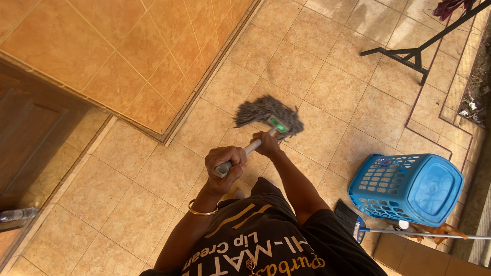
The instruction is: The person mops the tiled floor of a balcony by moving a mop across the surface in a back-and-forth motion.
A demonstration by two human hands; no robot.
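I hold a mop over the tan tiled floor [317, 87]. Its grey string head [266, 111] rests on the tiles ahead of me, joined by a green clip [277, 124] to a silver handle [250, 148]. My left hand [226, 164], a gold bangle on its wrist, is shut on the near end of the handle. Further down the handle, close to the mop head, my right hand [266, 143] grips it too. My black shirt with printed lettering fills the bottom of the view.
A blue plastic basket [409, 188] lies on its side to my right, with a broom [358, 226] beside it. A black metal stand [412, 53] is at the far right. An orange tiled wall [128, 51], a wooden door [30, 133] and a plastic bottle [16, 213] are on the left.
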